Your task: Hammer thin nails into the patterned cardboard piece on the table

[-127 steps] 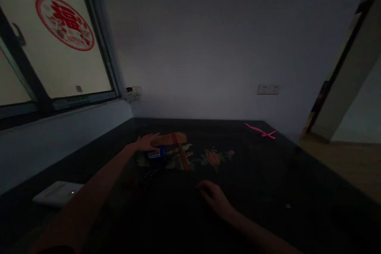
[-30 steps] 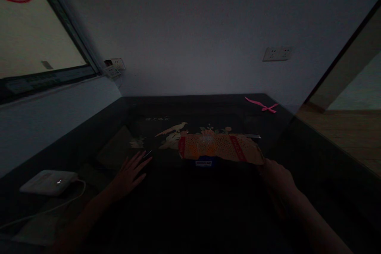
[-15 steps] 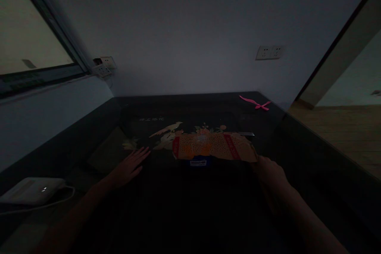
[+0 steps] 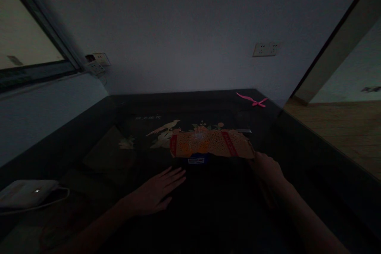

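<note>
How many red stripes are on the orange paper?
2. One stripe crosses the orange paper at its left end; the other stripe is nearer the right end, close to the right hand. The room is dark, so more could be hidden.

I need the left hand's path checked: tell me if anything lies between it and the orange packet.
Nothing visible does. The left hand lies flat on the dark table, with only bare surface between its fingertips and the orange packet.

We stood in a dim room with a pale wall far off. A window glowed left; wooden floor lay right.
</note>
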